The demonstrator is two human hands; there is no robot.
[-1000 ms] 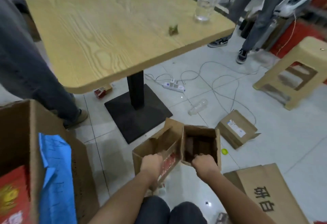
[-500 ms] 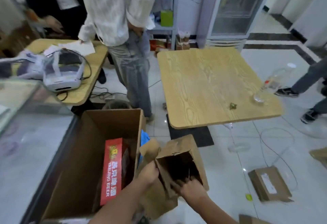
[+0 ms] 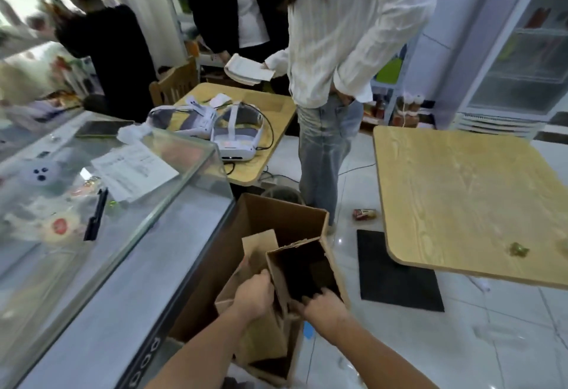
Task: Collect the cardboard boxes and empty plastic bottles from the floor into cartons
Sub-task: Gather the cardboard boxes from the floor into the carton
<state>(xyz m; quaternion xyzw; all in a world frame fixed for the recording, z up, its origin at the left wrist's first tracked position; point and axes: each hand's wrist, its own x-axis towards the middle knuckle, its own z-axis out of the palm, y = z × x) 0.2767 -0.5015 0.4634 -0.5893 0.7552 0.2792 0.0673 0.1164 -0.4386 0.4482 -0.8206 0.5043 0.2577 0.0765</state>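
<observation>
I hold a small open brown cardboard box in both hands, its mouth facing up and towards me. My left hand grips its left wall and flap. My right hand grips the near rim with fingers curled inside. The box hangs over the large open carton that stands on the floor against the glass counter. The carton's inside is mostly hidden behind the small box. A clear plastic bottle lies blurred on the tiles at the lower right.
A glass display counter runs along my left. Two wooden tables stand ahead, one with headsets, one at right on a black base. A person in a white shirt stands just behind the carton. A red wrapper lies on the floor.
I have lifted the small box off the floor and swung it left over the large carton. My view has turned left and up, away from the boxes on the floor.
</observation>
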